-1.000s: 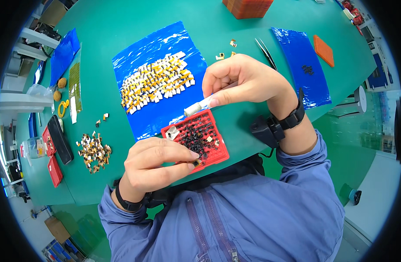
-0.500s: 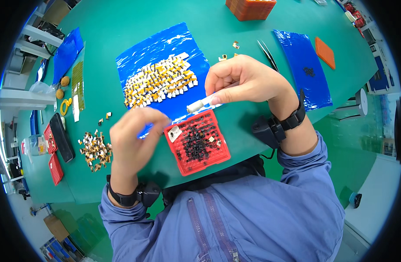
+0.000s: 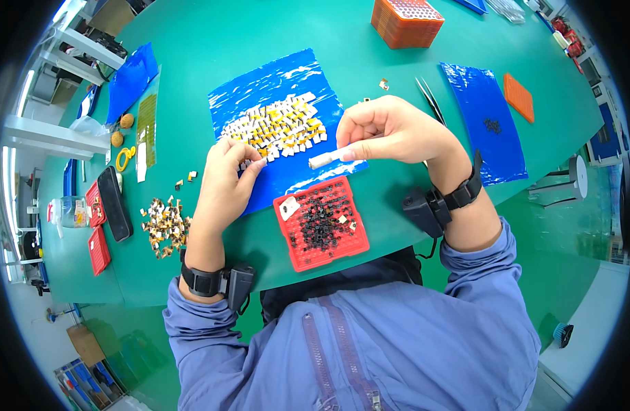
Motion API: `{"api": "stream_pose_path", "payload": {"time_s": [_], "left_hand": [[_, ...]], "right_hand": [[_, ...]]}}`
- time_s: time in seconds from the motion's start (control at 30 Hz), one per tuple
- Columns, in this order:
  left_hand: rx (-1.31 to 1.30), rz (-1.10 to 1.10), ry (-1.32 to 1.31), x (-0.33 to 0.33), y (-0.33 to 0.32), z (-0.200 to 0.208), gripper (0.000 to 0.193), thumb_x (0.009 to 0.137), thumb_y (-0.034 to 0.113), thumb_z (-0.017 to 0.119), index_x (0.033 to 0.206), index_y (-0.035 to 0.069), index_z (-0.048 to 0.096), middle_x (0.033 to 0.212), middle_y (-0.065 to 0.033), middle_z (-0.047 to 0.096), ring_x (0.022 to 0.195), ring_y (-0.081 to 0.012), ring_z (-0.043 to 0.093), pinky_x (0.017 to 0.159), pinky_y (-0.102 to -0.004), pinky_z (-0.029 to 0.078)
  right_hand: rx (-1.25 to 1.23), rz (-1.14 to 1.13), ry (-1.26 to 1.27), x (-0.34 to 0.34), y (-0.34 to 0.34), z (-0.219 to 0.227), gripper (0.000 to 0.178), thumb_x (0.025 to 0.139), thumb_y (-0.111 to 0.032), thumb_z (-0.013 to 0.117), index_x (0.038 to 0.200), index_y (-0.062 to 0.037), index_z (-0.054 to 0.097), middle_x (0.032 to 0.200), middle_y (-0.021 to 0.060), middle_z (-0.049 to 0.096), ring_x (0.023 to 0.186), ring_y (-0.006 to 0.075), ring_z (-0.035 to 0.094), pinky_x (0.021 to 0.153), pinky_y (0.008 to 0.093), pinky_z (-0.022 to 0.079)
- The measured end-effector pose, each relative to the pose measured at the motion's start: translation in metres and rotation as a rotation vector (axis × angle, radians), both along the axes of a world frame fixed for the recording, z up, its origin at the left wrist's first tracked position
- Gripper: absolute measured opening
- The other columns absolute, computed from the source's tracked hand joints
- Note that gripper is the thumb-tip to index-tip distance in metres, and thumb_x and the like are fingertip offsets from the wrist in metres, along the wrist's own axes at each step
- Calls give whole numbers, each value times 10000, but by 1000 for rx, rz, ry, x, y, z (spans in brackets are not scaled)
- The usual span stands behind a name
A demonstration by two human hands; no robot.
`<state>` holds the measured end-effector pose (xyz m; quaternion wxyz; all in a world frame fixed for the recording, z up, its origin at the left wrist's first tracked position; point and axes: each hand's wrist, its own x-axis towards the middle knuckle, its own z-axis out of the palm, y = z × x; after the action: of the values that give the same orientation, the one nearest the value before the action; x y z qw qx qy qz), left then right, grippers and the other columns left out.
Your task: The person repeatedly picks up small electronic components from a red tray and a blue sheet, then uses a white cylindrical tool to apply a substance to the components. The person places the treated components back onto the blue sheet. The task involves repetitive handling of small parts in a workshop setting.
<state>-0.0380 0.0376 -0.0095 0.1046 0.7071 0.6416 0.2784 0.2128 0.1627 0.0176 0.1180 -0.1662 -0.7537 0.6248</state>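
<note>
My right hand [image 3: 383, 130] pinches a short white rod [image 3: 323, 161], possibly wrapped in tape, between thumb and fingers above the blue sheet [image 3: 287, 68]. On that sheet lies a dense pile of small white, yellow and black parts [image 3: 277, 123]. At the pile's lower left edge is my left hand [image 3: 226, 181], thumb and forefinger closed together; whatever they hold, if anything, is too small to make out. Below both hands, a red perforated tray [image 3: 308, 259] holds many tiny black pieces [image 3: 320, 222], a white scrap [image 3: 288, 207] and a few pale bits.
Left of my left forearm lies a looser heap of small parts [image 3: 165, 229], beyond it a black case [image 3: 114, 204] and yellow-handled scissors [image 3: 125, 159]. Tweezers [image 3: 430, 99] and a second blue sheet [image 3: 490, 147] lie right; a stack of orange trays [image 3: 404, 31] stands at the back.
My left hand has moved forward and right, from beside the red tray to the edge of the pile. My right hand keeps the white rod. The whole view has shifted slightly.
</note>
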Motion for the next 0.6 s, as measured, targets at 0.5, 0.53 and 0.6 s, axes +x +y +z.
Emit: {"api": "stream_pose_path", "payload": {"time_s": [0.5, 0.53, 0.6], "left_hand": [[121, 60, 31, -4, 3, -14, 163, 749, 112, 676, 875, 77, 579, 874, -104, 509, 872, -264, 502, 748, -342, 412], [113, 74, 11, -3, 3, -12, 172, 751, 116, 678, 886, 76, 577, 884, -108, 509, 885, -270, 504, 754, -344, 415], [139, 114, -59, -5, -2, -3, 184, 758, 111, 680, 904, 50, 585, 865, -99, 525, 840, -237, 526, 721, -328, 433]], "right_hand": [[-57, -34, 74, -1, -2, -7, 117, 811, -106, 673, 849, -19, 605, 688, -43, 553, 635, 14, 475, 540, 171, 363], [-54, -36, 76, 0, -2, -7, 111, 812, -95, 671, 851, -18, 601, 694, -43, 559, 641, 11, 481, 544, 169, 366], [-73, -22, 26, -2, -2, 2, 107, 815, -93, 669, 850, -21, 599, 701, -42, 567, 644, 9, 487, 547, 166, 369]]}}
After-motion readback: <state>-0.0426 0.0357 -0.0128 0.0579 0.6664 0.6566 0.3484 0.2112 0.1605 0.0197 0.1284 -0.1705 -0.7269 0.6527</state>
